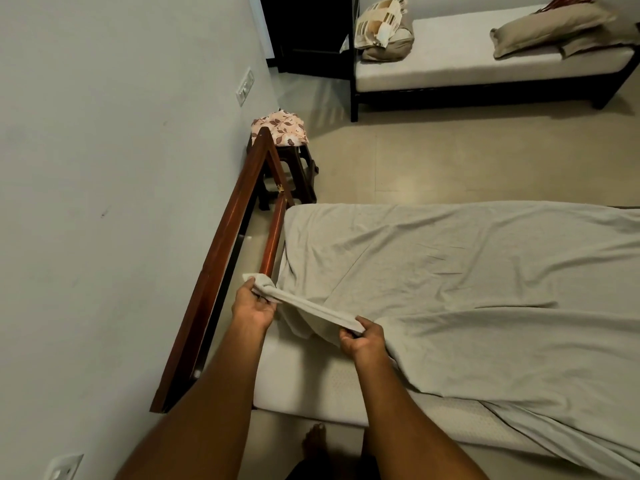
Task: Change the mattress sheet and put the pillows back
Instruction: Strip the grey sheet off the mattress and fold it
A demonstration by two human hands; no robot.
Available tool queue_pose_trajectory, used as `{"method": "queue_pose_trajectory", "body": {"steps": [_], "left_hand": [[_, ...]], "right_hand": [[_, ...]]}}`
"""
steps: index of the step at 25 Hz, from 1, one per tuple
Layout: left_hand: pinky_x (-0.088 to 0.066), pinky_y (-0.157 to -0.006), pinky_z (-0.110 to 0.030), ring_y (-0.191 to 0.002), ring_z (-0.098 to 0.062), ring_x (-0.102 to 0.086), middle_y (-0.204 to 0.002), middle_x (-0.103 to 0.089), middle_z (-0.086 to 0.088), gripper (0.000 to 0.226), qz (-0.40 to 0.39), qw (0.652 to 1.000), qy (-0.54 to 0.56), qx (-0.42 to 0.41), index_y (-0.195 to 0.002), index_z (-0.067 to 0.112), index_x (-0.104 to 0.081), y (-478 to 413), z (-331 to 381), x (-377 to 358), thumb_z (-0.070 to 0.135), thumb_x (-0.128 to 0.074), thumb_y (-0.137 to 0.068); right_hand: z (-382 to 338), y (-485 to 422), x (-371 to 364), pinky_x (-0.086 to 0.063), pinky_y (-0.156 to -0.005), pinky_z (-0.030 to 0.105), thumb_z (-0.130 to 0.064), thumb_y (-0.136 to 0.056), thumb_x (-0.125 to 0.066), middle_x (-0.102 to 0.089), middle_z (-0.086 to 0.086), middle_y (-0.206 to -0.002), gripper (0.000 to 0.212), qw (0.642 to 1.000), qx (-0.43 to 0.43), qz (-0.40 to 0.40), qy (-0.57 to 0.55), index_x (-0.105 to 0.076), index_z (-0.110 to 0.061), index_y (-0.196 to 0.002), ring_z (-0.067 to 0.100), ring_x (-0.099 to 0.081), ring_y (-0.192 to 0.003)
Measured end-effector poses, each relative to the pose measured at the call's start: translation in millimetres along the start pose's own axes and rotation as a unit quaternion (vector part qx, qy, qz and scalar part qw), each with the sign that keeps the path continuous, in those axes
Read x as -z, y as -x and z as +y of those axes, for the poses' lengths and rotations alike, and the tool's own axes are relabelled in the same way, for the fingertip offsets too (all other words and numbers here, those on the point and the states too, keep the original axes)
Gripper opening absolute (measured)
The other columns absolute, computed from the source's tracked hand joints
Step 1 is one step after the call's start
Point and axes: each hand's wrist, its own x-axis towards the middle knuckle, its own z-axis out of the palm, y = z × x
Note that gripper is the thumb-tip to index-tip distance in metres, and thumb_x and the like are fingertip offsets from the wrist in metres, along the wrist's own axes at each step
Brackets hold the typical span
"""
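Note:
A pale grey sheet [467, 289] lies wrinkled over most of the mattress [311, 386], whose near left corner is bare. My left hand [251, 308] grips one end of the sheet's corner hem above the mattress corner. My right hand [365, 341] pinches the same hem a short way to the right, so the edge is stretched taut between both hands. Two pillows [550, 27] lie on the couch at the back right, and a checked bundle [382, 27] sits at the couch's left end.
A wooden headboard [221, 271] runs along the wall on the left. A dark stool [287, 171] with floral cloth [282, 128] stands beyond the bed. A cushioned couch [485, 69] stands across the tiled floor [450, 161]. My foot [313, 445] is beside the bed.

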Motion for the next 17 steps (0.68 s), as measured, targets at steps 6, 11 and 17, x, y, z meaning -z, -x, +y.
{"method": "queue_pose_trajectory", "body": {"steps": [6, 11, 17], "left_hand": [[-0.052, -0.103, -0.059, -0.121, -0.039, -0.065, -0.130, -0.067, -0.021, 0.051, -0.046, 0.990, -0.117, 0.061, -0.137, 0.005, -0.060, -4.8, -6.2, 20.5, 0.032, -0.072, -0.096], [-0.060, -0.086, -0.051, -0.114, -0.037, -0.069, -0.122, -0.072, -0.020, 0.056, -0.074, 0.972, -0.219, 0.047, -0.128, 0.006, -0.066, -3.8, 0.2, 27.0, 0.028, -0.087, -0.081], [-0.059, -0.079, -0.048, -0.106, -0.037, -0.067, -0.117, -0.067, -0.020, 0.042, -0.005, 0.935, -0.354, 0.017, -0.121, -0.004, -0.062, -11.3, -1.4, 44.5, 0.005, -0.083, -0.085]], "right_hand": [[-42.8, 16.6, 26.4, -0.042, -0.115, 0.056, -0.016, -0.096, -0.056, -0.064, 0.022, -0.118, 0.036, 0.995, 0.073, 0.056, 0.041, -0.059, -0.006, -0.130, 0.044, -0.061, -0.111], [-61.7, 24.7, 47.8, -0.044, -0.114, 0.052, -0.021, -0.091, -0.059, -0.068, 0.017, -0.125, 0.041, 0.989, 0.102, 0.098, 0.053, -0.064, -0.008, -0.130, 0.040, -0.063, -0.117], [-61.9, 41.4, 58.6, -0.045, -0.114, 0.051, -0.020, -0.085, -0.070, -0.064, 0.019, -0.114, 0.043, 0.981, 0.136, 0.133, 0.042, -0.061, -0.009, -0.125, 0.040, -0.062, -0.111]]}}
